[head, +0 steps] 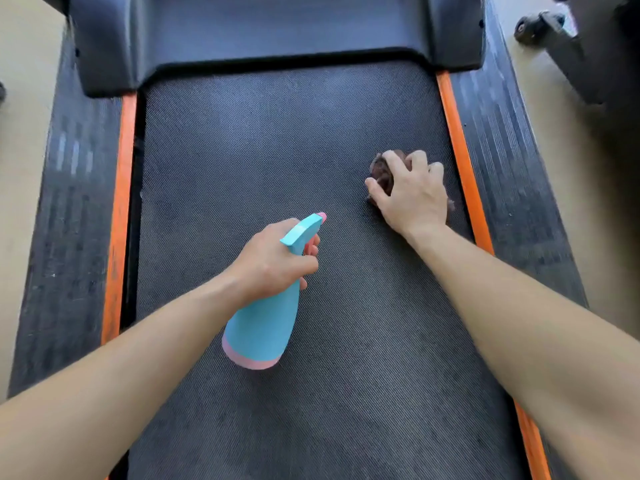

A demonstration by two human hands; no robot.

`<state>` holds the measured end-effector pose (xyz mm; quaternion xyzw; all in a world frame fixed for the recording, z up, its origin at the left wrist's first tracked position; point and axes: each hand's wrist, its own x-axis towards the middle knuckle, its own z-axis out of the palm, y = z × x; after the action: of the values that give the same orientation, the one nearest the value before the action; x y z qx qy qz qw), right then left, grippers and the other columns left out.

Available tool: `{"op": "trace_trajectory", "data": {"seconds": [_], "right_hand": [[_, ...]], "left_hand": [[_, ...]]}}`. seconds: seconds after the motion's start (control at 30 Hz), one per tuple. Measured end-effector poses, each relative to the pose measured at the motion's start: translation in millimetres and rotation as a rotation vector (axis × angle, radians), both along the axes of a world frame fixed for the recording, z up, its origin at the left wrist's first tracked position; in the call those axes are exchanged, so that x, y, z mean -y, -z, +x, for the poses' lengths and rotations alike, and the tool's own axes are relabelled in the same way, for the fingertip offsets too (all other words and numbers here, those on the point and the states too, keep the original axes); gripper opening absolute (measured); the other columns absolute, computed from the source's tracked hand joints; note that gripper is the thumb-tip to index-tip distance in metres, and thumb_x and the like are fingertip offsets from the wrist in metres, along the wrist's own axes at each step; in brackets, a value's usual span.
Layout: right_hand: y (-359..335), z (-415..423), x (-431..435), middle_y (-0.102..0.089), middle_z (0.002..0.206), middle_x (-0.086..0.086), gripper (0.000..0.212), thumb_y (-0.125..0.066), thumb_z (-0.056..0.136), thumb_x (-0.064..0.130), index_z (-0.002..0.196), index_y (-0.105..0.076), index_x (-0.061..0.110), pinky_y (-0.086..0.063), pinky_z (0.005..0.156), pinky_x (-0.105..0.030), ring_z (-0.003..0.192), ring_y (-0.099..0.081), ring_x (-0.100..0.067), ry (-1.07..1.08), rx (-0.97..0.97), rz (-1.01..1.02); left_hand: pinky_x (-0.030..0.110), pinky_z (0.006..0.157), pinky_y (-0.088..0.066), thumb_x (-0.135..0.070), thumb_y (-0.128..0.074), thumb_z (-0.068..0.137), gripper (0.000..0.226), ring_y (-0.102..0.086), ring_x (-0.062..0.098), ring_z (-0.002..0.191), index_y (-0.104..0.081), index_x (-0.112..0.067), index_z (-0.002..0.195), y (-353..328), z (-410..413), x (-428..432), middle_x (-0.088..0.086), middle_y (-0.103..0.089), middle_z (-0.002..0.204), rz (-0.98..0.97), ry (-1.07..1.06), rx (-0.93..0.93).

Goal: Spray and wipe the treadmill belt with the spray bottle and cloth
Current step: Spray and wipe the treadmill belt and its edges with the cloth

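Treadmill belt (242,150) fills the middle of the view, running near to far between orange edge strips (121,202), its far end under the dark motor cover (277,29).

Spray bottle (263,327) is held above the belt's centre. The left hand (273,261) grips its neck, and the nozzle points far and right.

Brown cloth (382,171) is bunched on the belt's right side, near the right strip. The right hand (412,195) presses on it, fingers curled over the wad.

Risks, as we judge them:
- The nozzle aims roughly toward the right hand, so spray could wet it rather than the belt.
- The wadded cloth covers little, so strokes may leave gaps.
- The cloth could snag at the strip.

The belt is dark grey, finely textured and matte, with a pale haze toward the far end. We cannot tell any wet patches.
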<state>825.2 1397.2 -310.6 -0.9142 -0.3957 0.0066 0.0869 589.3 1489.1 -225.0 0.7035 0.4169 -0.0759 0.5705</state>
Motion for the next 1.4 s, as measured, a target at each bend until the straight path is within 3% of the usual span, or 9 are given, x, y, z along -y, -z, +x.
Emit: {"op": "trace_trajectory", "data": {"seconds": [0.13, 0.27, 0.4, 0.53, 0.83, 0.97, 1.1, 1.3, 1.4], "right_hand": [[1.0, -41.9, 55.0, -0.055, 0.106, -0.014, 0.042, -0.053, 0.093, 0.057, 0.118, -0.062, 0.025, -0.051, 0.072, -0.042, 0.085, -0.051, -0.034, -0.248, 0.064, 0.08], [8.7, -58.2, 92.9, -0.057, 0.104, -0.013, 0.032, -0.051, 0.098, 0.047, 0.117, -0.064, 0.026, -0.051, 0.066, -0.045, 0.083, -0.051, -0.033, -0.469, 0.124, 0.055], [8.1, -21.9, 35.8, -0.057, 0.103, -0.012, 0.029, -0.054, 0.095, 0.047, 0.113, -0.063, 0.027, -0.051, 0.06, -0.042, 0.087, -0.054, -0.035, -0.289, 0.178, 0.079], [5.5, -7.4, -3.5, -0.054, 0.11, -0.013, 0.03, -0.055, 0.095, 0.048, 0.117, -0.06, 0.027, -0.05, 0.066, -0.045, 0.094, -0.053, -0.038, -0.053, 0.091, 0.051], [4.8, -49.4, 94.8, -0.056, 0.101, -0.009, 0.035, -0.056, 0.089, 0.051, 0.113, -0.065, 0.027, -0.053, 0.063, -0.042, 0.082, -0.052, -0.032, -0.467, 0.039, 0.029], [1.8, -23.5, 33.6, -0.054, 0.105, -0.011, 0.031, -0.057, 0.09, 0.048, 0.111, -0.063, 0.027, -0.052, 0.063, -0.042, 0.089, -0.054, -0.035, -0.232, 0.054, 0.073], [-2.0, -22.4, 12.2, -0.053, 0.113, -0.01, 0.034, -0.062, 0.09, 0.048, 0.117, -0.06, 0.027, -0.048, 0.066, -0.041, 0.098, -0.053, -0.035, -0.024, 0.014, 0.007], [-7.7, -63.4, 105.5, -0.054, 0.096, -0.009, 0.041, -0.076, 0.074, 0.044, 0.109, -0.066, 0.023, -0.053, 0.057, -0.039, 0.083, -0.055, -0.033, -0.239, -0.009, -0.031], [-8.8, -48.7, 85.3, -0.055, 0.098, -0.008, 0.037, -0.076, 0.076, 0.042, 0.107, -0.064, 0.025, -0.053, 0.057, -0.038, 0.086, -0.056, -0.032, -0.251, 0.014, -0.033]], "left_hand": [[0.035, 0.068, -0.065, -0.013, -0.07, 0.075, 0.022, -0.076, 0.023, 0.064, -0.068, -0.017, 0.097, -2.8, 4.6, 0.1, -0.003, -0.074, 0.097, 0.015, 0.02, -0.006], [0.025, 0.06, -0.058, 0.0, -0.068, 0.085, 0.021, -0.074, 0.018, 0.059, -0.068, -0.015, 0.1, -0.7, 9.1, -0.5, -0.004, -0.073, 0.097, 0.007, 0.027, -0.013], [0.036, 0.068, -0.064, 0.001, -0.067, 0.085, 0.022, -0.073, 0.02, 0.06, -0.069, -0.013, 0.102, 4.1, 12.1, -3.2, 0.006, -0.076, 0.105, 0.003, -0.001, 0.008], [0.03, 0.062, -0.06, 0.001, -0.066, 0.085, 0.022, -0.071, 0.019, 0.059, -0.069, -0.011, 0.104, 8.1, 12.5, -7.4, 0.002, -0.074, 0.1, 0.016, -0.006, -0.007], [0.027, 0.064, -0.061, -0.001, -0.067, 0.086, 0.019, -0.073, 0.018, 0.057, -0.067, -0.013, 0.101, 5.8, 18.1, -10.1, -0.003, -0.073, 0.098, 0.022, -0.008, -0.015], [0.043, 0.077, -0.066, -0.008, -0.07, 0.081, 0.028, -0.077, 0.026, 0.067, -0.07, -0.014, 0.108, 3.5, 22.7, -6.0, -0.002, -0.075, 0.098, 0.014, -0.004, -0.007], [0.045, 0.078, -0.066, -0.008, -0.07, 0.08, 0.024, -0.076, 0.024, 0.065, -0.07, -0.016, 0.103, 1.2, 24.9, -1.7, 0.004, -0.077, 0.104, 0.02, -0.004, -0.01], [0.051, 0.078, -0.066, -0.022, -0.066, 0.066, 0.03, -0.078, 0.027, 0.07, -0.068, -0.017, 0.096, -7.8, 20.9, 1.4, -0.001, -0.075, 0.096, 0.003, 0.033, -0.023], [0.047, 0.077, -0.067, -0.022, -0.067, 0.066, 0.028, -0.078, 0.026, 0.069, -0.067, -0.019, 0.094, -6.6, 22.1, 3.2, 0.0, -0.076, 0.098, -0.001, 0.032, -0.013]]}}
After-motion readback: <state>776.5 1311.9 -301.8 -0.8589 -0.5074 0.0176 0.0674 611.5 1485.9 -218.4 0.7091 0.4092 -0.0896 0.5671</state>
